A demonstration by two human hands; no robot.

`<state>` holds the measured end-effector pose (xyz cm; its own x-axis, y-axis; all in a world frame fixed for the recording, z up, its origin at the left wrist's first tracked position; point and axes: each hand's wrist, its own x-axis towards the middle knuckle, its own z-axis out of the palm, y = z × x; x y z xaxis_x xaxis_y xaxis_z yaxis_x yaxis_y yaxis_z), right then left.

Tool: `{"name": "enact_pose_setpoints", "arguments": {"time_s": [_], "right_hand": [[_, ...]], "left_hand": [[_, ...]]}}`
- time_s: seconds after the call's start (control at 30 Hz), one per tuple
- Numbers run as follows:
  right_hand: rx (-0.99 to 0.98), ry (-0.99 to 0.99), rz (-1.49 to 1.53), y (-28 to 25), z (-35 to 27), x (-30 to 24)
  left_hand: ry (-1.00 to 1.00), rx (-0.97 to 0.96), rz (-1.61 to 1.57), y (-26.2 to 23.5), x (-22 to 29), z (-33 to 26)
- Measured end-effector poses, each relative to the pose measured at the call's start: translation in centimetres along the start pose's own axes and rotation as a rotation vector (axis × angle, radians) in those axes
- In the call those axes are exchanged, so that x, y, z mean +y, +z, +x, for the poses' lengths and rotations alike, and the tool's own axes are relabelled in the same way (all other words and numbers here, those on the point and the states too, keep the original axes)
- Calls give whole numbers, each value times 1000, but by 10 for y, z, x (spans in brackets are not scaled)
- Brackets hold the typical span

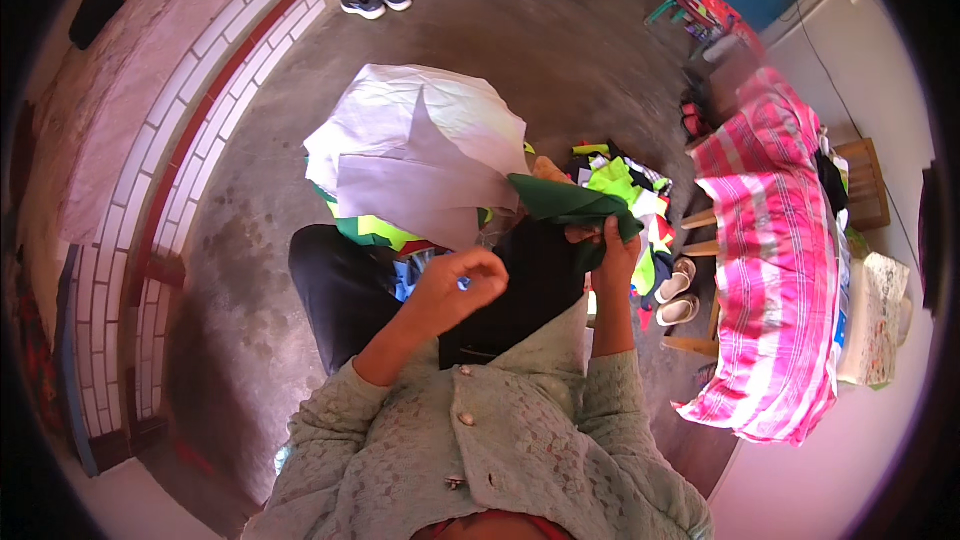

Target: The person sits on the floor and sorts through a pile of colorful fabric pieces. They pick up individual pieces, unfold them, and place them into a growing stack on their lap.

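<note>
My left hand [460,285] is raised above my lap, its fingers curled together. Whether anything small is pinched in them I cannot make out. My right hand [618,248] grips the edge of a dark green piece of cloth [570,202], which spreads leftward over my black-trousered leg [525,285]. Beyond my left hand lies a large white cloth [430,105] with a greyish-lilac piece of cloth [415,185] on top. Green and yellow fabric [375,230] shows under their near edge.
A heap of bright fabric scraps [625,185] lies right of my knee, near beige slippers [677,295]. Farther right, a pink checked cloth [765,270] covers something with wooden legs. Dark sneakers [375,0] stand by the white-brick ledge [165,155] at left.
</note>
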<state>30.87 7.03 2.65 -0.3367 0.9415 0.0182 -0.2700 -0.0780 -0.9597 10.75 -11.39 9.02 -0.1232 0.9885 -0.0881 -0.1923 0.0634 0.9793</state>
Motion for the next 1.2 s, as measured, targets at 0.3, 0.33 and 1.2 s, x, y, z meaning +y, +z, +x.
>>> {"name": "enact_pose_setpoints", "arguments": {"time_s": [0.3,0.33,1.2], "right_hand": [[-231,243,669,5,-19,-2],[-267,282,682,6,-21,1],[-334,478,154,-38,-47,-7]], "left_hand": [[-141,209,-171,1,-53,17],[-137,175,-162,1,-56,18],[-180,218,-119,18,-105,64]]}}
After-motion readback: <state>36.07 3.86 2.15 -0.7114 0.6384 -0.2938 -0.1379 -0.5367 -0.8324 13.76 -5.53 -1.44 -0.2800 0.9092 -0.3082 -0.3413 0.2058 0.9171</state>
